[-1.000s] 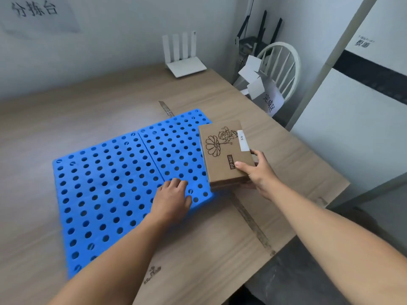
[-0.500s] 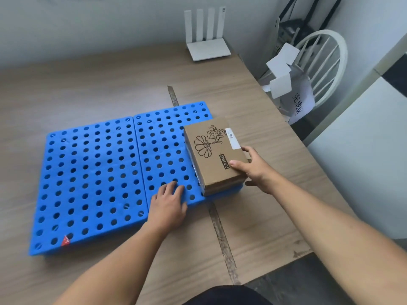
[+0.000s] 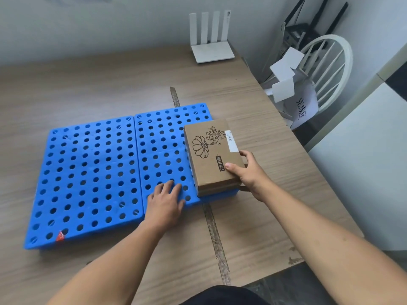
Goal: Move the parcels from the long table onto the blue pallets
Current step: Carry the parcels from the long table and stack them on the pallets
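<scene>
Two perforated blue pallets lie side by side on the wooden table: the left pallet and the right pallet. A brown cardboard parcel with a flower drawing and a white label lies flat on the right pallet's right edge. My right hand grips the parcel's near right corner, thumb on top and fingers along the side. My left hand rests flat, fingers spread, on the right pallet's near edge, left of the parcel.
A white router with several antennas stands at the back of the table. A white chair holding white cards and a paper sign sits off the table's right side. A tape strip runs across the table.
The parcel has come down from above the pallet's right edge and now lies flat on it, still held by my right hand. My left hand stays on the pallet. The view shifted left.
</scene>
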